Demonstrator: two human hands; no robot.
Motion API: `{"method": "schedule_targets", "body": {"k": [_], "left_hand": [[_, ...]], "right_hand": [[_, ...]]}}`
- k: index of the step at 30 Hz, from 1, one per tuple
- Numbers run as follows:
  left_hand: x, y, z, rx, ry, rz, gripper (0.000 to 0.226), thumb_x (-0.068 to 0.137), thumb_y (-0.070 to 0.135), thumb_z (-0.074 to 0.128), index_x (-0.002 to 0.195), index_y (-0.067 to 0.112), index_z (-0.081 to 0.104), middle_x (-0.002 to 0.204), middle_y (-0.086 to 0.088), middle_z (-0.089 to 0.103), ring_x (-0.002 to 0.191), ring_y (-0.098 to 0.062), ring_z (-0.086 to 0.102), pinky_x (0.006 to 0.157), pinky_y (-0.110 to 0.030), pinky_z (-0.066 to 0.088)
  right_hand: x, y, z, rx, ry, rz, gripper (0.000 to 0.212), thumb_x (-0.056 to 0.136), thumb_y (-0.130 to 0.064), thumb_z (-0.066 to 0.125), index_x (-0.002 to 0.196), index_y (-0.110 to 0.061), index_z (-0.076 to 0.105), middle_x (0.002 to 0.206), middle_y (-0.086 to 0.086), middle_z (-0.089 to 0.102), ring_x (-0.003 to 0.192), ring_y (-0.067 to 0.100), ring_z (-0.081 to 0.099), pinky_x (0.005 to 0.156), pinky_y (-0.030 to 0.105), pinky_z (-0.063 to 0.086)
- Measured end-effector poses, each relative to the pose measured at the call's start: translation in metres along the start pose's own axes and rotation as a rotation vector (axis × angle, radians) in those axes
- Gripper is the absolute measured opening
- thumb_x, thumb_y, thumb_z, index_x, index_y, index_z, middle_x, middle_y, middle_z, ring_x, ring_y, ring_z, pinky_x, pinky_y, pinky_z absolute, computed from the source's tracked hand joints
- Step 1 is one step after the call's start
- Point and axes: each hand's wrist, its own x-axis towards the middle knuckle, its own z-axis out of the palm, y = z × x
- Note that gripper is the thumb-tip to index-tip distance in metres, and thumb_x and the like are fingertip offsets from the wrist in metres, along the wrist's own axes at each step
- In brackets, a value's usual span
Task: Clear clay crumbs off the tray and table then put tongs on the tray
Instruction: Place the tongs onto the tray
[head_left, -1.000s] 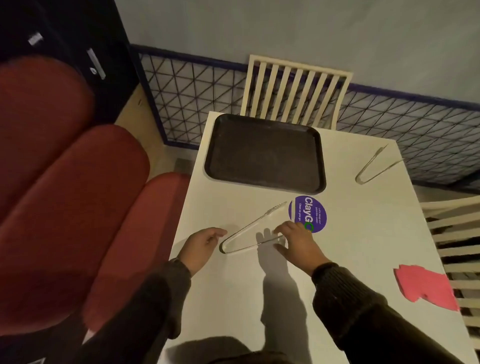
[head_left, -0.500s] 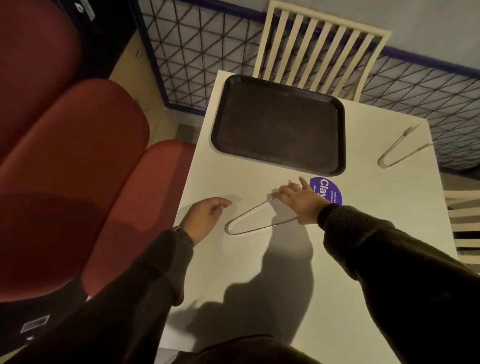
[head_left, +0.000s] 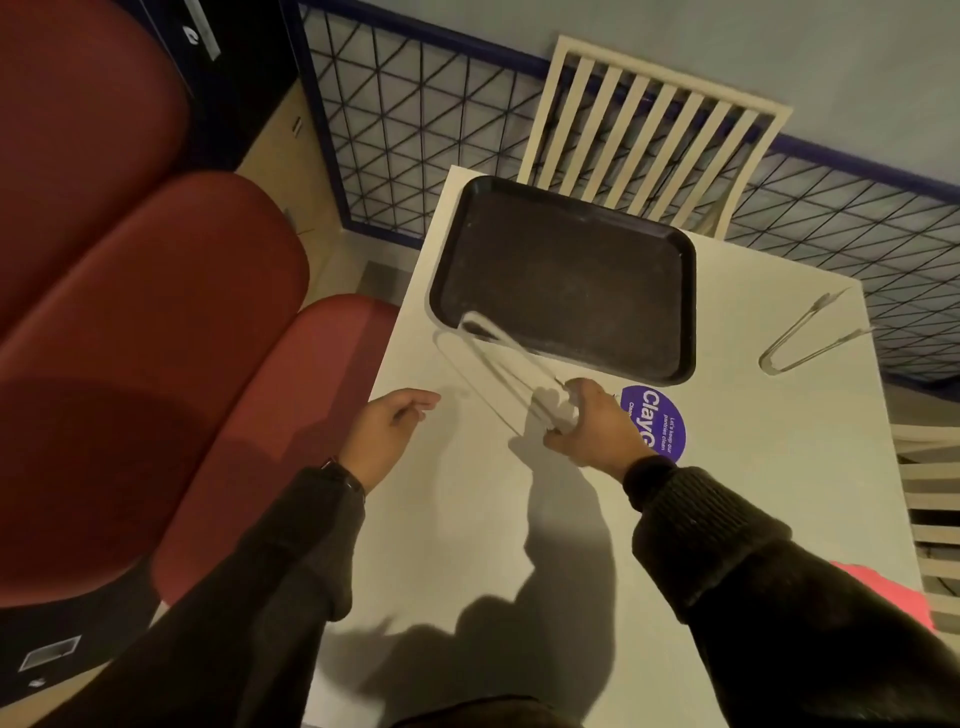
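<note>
Clay-craft party venue — purple "Clay" sticker (head_left: 664, 422) on white table (head_left: 737, 467), red padded seats (head_left: 156, 312), slatted chairs (head_left: 649, 130), mesh partition (head_left: 415, 130)

It is dim and yellowish here. Light falls from above and right, so I see big dark shadows on the table (head_left: 753, 467). The tongs (head_left: 498, 364) look smeared. Edges bend.
</note>
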Motion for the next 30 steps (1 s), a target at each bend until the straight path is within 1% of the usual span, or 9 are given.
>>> {"method": "schedule_targets", "body": {"k": [4,8,12,17,20,23,26,28,30], "left_hand": [[0.019,0.0,-0.011,0.032,0.035,0.009,0.037,0.094,-0.012,0.042,0.1,0.016,0.065,0.094,0.009,0.065,0.089,-0.019,0.061,0.084,-0.015,0.048],[0.033,0.007,-0.02,0.054,0.059,0.014,0.035,0.092,-0.015,0.041,0.109,0.0,0.067,0.091,0.006,0.063,0.072,0.011,0.061,0.079,-0.008,0.046],[0.043,0.004,-0.031,-0.027,0.069,-0.008,0.035,0.093,-0.016,0.042,0.105,0.008,0.064,0.091,0.003,0.063,0.083,-0.006,0.059,0.089,-0.027,0.044],[0.05,-0.011,-0.045,-0.011,0.106,-0.003,0.036,0.095,-0.009,0.046,0.094,0.022,0.064,0.096,0.009,0.066,0.085,0.008,0.063,0.089,-0.014,0.047],[0.057,-0.019,-0.051,-0.019,0.098,-0.008,0.038,0.098,-0.002,0.045,0.093,0.03,0.064,0.095,0.021,0.067,0.098,-0.014,0.065,0.096,-0.024,0.046],[0.06,-0.022,-0.05,0.002,0.097,-0.004,0.035,0.099,-0.002,0.044,0.095,0.026,0.065,0.097,0.013,0.068,0.098,-0.018,0.064,0.087,-0.01,0.047],[0.061,-0.023,-0.047,0.009,0.116,-0.009,0.031,0.098,-0.004,0.043,0.104,0.015,0.067,0.102,-0.001,0.068,0.095,-0.017,0.064,0.079,-0.002,0.044],[0.062,-0.025,-0.046,0.0,0.115,-0.028,0.034,0.097,-0.004,0.044,0.097,0.022,0.067,0.098,0.01,0.071,0.092,-0.011,0.065,0.08,-0.003,0.045],[0.063,-0.026,-0.045,-0.007,0.115,-0.046,0.04,0.097,-0.002,0.045,0.091,0.031,0.066,0.088,0.027,0.071,0.087,0.001,0.065,0.081,-0.007,0.047]], "right_hand": [[0.038,-0.04,-0.021,0.161,0.163,0.08,0.068,0.066,-0.041,0.073,0.124,-0.015,0.047,0.123,0.008,0.057,0.109,0.029,0.056,0.093,0.046,0.049],[0.089,-0.078,-0.032,0.314,0.252,0.198,0.083,0.06,-0.057,0.062,0.13,-0.017,0.04,0.126,0.01,0.056,0.112,0.033,0.056,0.095,0.052,0.048],[0.137,-0.096,-0.03,0.356,0.252,0.316,0.091,0.063,-0.059,0.06,0.14,-0.025,0.026,0.137,0.012,0.047,0.12,0.036,0.05,0.096,0.054,0.047],[0.175,-0.101,-0.008,0.246,0.214,0.429,0.086,0.076,-0.051,0.06,0.146,-0.024,0.018,0.145,0.013,0.036,0.13,0.039,0.038,0.103,0.057,0.038],[0.182,-0.101,0.006,0.149,0.185,0.47,0.092,0.075,-0.061,0.061,0.145,-0.017,0.021,0.148,0.012,0.031,0.133,0.038,0.034,0.105,0.057,0.037],[0.182,-0.102,0.013,0.16,0.202,0.457,0.099,0.074,-0.073,0.054,0.145,-0.012,0.022,0.147,0.013,0.031,0.134,0.037,0.032,0.106,0.056,0.035],[0.182,-0.089,0.012,0.351,0.296,0.424,0.075,0.087,-0.05,0.055,0.143,-0.01,0.025,0.144,0.015,0.041,0.132,0.038,0.038,0.107,0.054,0.036],[0.177,-0.072,0.012,0.464,0.352,0.419,0.056,0.09,-0.025,0.057,0.138,-0.007,0.034,0.134,0.016,0.052,0.124,0.035,0.05,0.104,0.049,0.043],[0.172,-0.057,0.013,0.432,0.317,0.425,0.04,0.091,-0.017,0.054,0.129,-0.005,0.047,0.126,0.017,0.057,0.114,0.033,0.058,0.1,0.043,0.048]]}}
